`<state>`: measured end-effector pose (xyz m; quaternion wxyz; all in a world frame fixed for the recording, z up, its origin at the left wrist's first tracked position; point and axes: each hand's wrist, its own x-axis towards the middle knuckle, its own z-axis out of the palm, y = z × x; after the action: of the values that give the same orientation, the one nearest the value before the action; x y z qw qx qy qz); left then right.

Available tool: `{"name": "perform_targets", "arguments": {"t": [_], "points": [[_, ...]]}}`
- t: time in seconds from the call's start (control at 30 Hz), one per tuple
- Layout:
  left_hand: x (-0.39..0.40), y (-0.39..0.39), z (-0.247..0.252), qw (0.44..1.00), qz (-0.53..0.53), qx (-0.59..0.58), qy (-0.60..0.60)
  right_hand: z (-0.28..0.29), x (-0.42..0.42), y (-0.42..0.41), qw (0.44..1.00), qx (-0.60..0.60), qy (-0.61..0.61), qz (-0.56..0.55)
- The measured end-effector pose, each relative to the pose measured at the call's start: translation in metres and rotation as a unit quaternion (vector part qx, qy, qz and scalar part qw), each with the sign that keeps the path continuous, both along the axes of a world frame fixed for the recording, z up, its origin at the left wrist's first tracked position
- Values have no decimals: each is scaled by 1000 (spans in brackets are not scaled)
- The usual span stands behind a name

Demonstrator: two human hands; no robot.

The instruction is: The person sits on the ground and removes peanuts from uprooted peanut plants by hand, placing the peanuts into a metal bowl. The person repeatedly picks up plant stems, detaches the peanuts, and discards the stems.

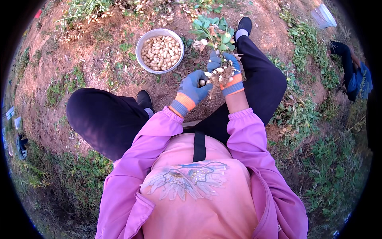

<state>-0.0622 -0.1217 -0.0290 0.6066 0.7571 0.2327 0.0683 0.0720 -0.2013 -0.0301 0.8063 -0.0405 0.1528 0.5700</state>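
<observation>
My right hand (231,71), in a blue and orange work glove, grips the base of a peanut plant (219,34), whose leaves point away from me. Roots and several pale pods (220,70) hang around its fingers. Close beside it on the left, my left hand (194,86), in a matching glove, has its fingers curled around a few peanuts (202,82) by the roots. A round, light-coloured bucket (138,56) stands on the soil beyond my left hand, with many unshelled peanuts (161,52) inside.
Pulled peanut plants lie at the upper left (86,12) and in a row on the right (307,44). A white bucket (323,16) is at the upper right. Near the right edge sits another person in blue (361,80). My bent legs (104,119) flank the work area.
</observation>
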Motion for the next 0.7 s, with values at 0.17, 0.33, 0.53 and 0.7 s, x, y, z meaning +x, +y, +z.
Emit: {"name": "perform_targets", "arguments": {"t": [0.17,0.33,0.53,0.7], "points": [[-1,3,10,997,-41,56,43,-1,0,0,1000,8,26,6],[-5,9,4,957,-41,-286,17,-3,-3,2,997,59,56,-5],[-10,6,-11,966,-74,-205,-137,9,-10,4,996,51,70,-6],[-11,16,-17,936,-175,-295,-77,12,-11,5,995,56,81,-9]]}}
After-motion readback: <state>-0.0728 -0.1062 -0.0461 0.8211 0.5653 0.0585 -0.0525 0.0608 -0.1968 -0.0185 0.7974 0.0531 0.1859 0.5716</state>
